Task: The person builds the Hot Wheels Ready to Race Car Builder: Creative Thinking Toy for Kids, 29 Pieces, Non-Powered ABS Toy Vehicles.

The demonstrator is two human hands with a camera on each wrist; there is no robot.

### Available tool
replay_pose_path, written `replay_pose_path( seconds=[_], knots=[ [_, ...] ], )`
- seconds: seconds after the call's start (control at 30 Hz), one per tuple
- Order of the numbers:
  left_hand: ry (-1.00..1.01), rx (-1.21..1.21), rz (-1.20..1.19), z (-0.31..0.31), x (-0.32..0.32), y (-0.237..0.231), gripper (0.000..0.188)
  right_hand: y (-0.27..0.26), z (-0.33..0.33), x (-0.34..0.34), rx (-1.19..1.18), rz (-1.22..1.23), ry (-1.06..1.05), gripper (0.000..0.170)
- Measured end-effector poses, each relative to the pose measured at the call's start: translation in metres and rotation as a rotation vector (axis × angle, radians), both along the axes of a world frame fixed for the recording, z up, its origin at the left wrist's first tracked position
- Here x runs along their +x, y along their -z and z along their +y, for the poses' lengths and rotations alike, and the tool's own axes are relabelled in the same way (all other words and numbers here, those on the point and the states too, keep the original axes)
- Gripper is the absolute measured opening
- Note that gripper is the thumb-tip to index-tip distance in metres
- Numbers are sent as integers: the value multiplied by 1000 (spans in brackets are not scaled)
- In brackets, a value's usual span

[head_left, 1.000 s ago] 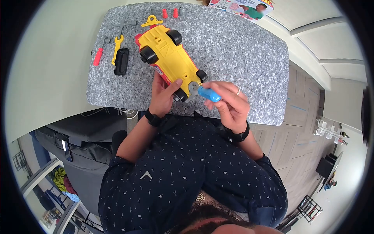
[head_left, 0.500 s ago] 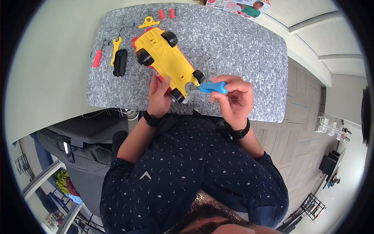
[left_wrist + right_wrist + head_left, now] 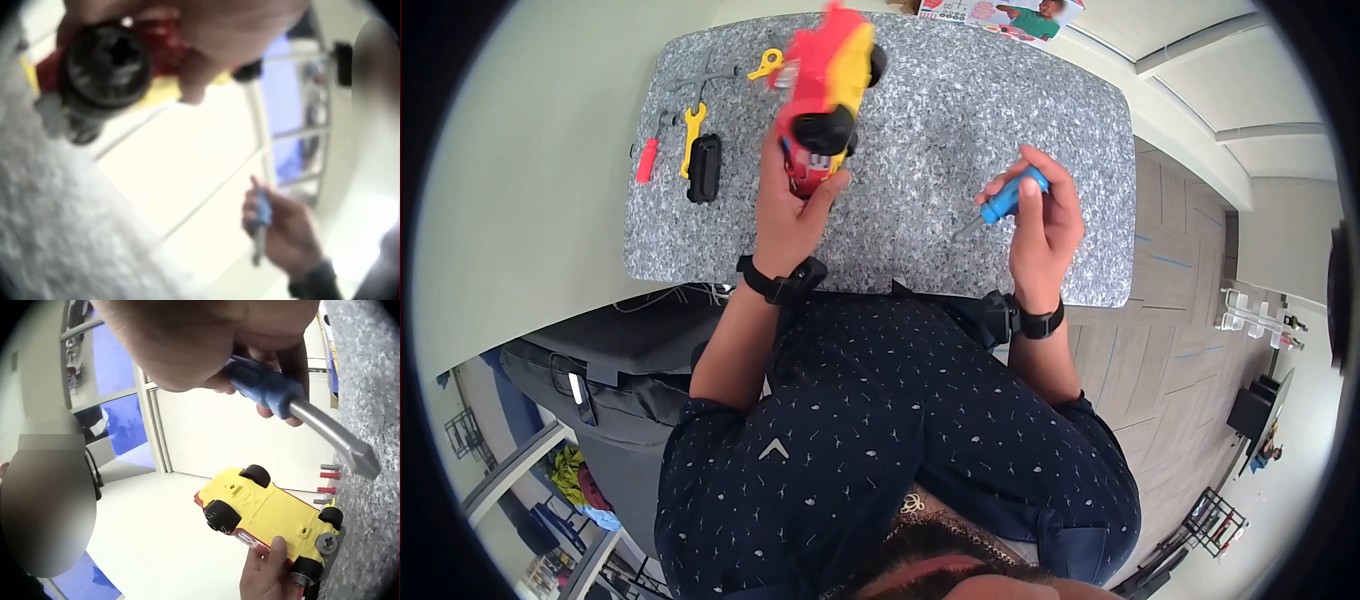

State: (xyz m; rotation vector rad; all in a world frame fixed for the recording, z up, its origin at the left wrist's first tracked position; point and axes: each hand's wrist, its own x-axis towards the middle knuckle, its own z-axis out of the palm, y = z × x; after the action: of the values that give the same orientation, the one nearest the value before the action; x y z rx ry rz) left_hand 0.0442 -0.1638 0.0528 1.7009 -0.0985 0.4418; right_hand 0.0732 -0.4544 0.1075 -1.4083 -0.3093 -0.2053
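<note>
My left hand (image 3: 790, 225) grips a red and yellow toy car (image 3: 820, 95) by one end. The car is raised over the table, blurred and tipped on its side in the head view. Its yellow underside, black wheels and a round grey screw head (image 3: 326, 543) near one end show in the right wrist view. Off to the right, my right hand (image 3: 1050, 240) holds a toy screwdriver (image 3: 1002, 203) by its blue handle. The screwdriver's grey shaft (image 3: 331, 434) points down and left in the head view, apart from the car.
On the speckled grey table (image 3: 940, 120), a yellow wrench (image 3: 690, 145), black tray-like part (image 3: 704, 168), red-handled tool (image 3: 647, 160) and grey cross-shaped wrench (image 3: 703, 78) lie at the left. A yellow part (image 3: 768, 63) sits near the car; a printed box (image 3: 1025, 15) stands behind the table.
The screwdriver has come away from the grey screw head as my right hand moved right. My left hand has carried the car toward the far edge and turned it from underside-up onto its side.
</note>
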Motion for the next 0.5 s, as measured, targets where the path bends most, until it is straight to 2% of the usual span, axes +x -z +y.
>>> replay_pose_path(
  seconds=[0.07, 0.17, 0.2, 0.3, 0.43, 0.5],
  knots=[
    [-110, 339, -56, 0, 8, -14, 90, 12, -7, 13, 6, 135, -24, 32],
    [-133, 829, -104, 2, 27, -16, 96, 33, -20, 32, -197, 23, 83, 30],
    [-164, 924, -85, -1, 31, -7, 95, 38, -23, 37, -89, 93, 131, 26],
    [-171, 1200, -50, -3, 44, 9, 87, 49, -35, 48, -2, 164, 257, 24],
    [-179, 1286, -61, -4, 60, 26, 86, 98, -60, 64, -146, 165, 426, 32],
    [-166, 1293, -28, -5, 66, 32, 86, 113, -66, 69, -428, 254, 466, 39]
  ],
)
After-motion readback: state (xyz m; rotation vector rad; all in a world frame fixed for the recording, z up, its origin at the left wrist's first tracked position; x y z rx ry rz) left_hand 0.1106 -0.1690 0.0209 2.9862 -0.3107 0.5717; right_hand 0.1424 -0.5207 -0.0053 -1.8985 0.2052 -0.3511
